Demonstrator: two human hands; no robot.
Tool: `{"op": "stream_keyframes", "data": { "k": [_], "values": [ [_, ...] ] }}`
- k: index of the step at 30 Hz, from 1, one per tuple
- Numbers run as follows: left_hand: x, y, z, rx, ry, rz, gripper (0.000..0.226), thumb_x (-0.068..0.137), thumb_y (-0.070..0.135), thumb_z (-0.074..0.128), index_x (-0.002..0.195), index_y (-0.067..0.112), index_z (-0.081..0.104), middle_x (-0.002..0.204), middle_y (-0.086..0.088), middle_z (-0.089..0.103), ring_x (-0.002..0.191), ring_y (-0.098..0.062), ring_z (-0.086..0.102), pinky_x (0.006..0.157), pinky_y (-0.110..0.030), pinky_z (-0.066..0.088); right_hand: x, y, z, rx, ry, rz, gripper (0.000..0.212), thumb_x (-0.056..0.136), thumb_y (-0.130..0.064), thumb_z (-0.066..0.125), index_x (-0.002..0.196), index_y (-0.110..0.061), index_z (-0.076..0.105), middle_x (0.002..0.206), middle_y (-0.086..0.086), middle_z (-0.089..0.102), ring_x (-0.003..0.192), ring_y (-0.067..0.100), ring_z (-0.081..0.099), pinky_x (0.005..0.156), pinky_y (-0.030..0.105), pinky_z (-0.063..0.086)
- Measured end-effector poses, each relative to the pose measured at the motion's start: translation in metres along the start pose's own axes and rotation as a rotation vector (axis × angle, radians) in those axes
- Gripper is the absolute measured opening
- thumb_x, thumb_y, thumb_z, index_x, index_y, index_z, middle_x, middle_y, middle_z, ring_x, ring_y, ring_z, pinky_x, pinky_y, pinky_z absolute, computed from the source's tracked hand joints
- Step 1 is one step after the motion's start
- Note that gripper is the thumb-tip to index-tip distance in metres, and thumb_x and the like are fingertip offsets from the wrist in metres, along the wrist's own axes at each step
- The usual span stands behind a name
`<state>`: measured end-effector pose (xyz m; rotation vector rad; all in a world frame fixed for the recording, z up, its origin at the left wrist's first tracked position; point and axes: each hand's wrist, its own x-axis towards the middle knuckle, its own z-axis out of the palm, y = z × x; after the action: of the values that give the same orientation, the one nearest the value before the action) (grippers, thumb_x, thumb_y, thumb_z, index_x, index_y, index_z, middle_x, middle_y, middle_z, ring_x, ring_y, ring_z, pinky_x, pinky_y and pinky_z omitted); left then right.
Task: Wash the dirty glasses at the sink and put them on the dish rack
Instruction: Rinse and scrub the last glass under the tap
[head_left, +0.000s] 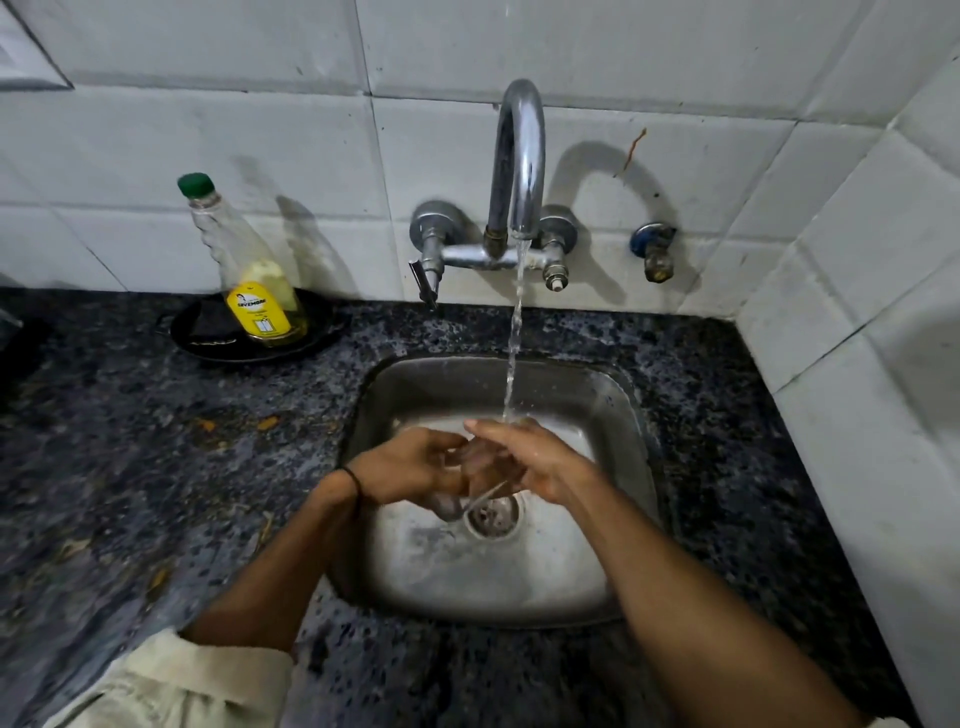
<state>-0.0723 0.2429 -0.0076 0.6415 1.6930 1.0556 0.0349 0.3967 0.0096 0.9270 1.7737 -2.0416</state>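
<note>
A clear glass (480, 480) is tilted over the steel sink (631, 415), its rim pointing down toward the drain (493, 514). My left hand (415, 465) grips the glass from the left with curled fingers. My right hand (524, 457) holds it from the right, fingers stretched across its upper side. Water runs from the chrome tap (519, 161) and falls onto my right hand's fingers and the glass. Motion blur hides the glass's base.
A dish soap bottle (249, 275) with a green cap stands on a black plate (208, 338) at the back left of the dark speckled counter (156, 467). A small valve (654, 249) sticks out of the tiled wall at the right. White tiles close off the right side.
</note>
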Motion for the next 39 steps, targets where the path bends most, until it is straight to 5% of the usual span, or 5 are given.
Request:
{"op": "stream_keyframes", "data": {
  "k": [8,14,19,29,39],
  "values": [
    [0.020,-0.015,0.010,0.159,0.031,0.107,0.037,0.075,-0.001,0.076,0.108,0.009,0.064,0.095,0.002,0.066,0.092,-0.020,0.061,0.076,-0.019,0.052,-0.023,-0.038,0.010,-1.137,0.089,-0.302,0.027,0.094,-0.033,0.061,0.083,-0.011,0.072,0.074,0.004,0.074,0.071,0.018,0.072,0.077,0.040,0.059],
    [0.037,0.069,-0.026,-0.170,0.511,0.233,0.020,0.091,0.012,0.064,0.104,0.020,0.052,0.098,-0.009,0.060,0.078,-0.017,0.060,0.063,-0.030,0.052,-0.050,-0.065,-0.002,-1.183,0.239,-0.465,0.031,0.095,-0.042,0.060,0.072,-0.022,0.056,0.086,0.003,0.070,0.083,0.022,0.068,0.078,0.040,0.056],
    [0.061,0.129,-0.047,0.223,0.906,0.166,0.033,0.096,0.022,0.053,0.125,0.007,0.047,0.110,-0.019,0.065,0.089,-0.037,0.068,0.075,-0.040,0.056,-0.063,-0.091,-0.005,-1.230,0.325,-0.568,0.034,0.096,-0.043,0.056,0.067,-0.026,0.053,0.086,0.008,0.069,0.081,0.025,0.065,0.069,0.032,0.046],
    [0.047,0.147,-0.027,1.012,0.935,0.115,0.032,0.095,-0.002,0.042,0.127,-0.003,0.041,0.110,-0.025,0.063,0.101,-0.042,0.062,0.079,-0.045,0.048,-0.052,-0.094,-0.012,-0.690,0.323,-0.641,0.035,0.095,-0.034,0.062,0.070,-0.012,0.073,0.060,-0.002,0.072,0.059,0.006,0.070,0.077,0.035,0.059],
    [-0.012,0.081,0.023,-0.482,0.424,0.265,0.050,0.072,0.048,0.081,0.101,0.009,0.072,0.106,-0.019,0.070,0.097,-0.032,0.064,0.098,-0.057,0.046,-0.033,-0.046,0.002,0.647,0.227,-0.245,0.026,0.094,-0.023,0.060,0.072,-0.010,0.064,0.055,0.004,0.064,0.046,0.015,0.060,0.049,0.023,0.049]
  ]
}}
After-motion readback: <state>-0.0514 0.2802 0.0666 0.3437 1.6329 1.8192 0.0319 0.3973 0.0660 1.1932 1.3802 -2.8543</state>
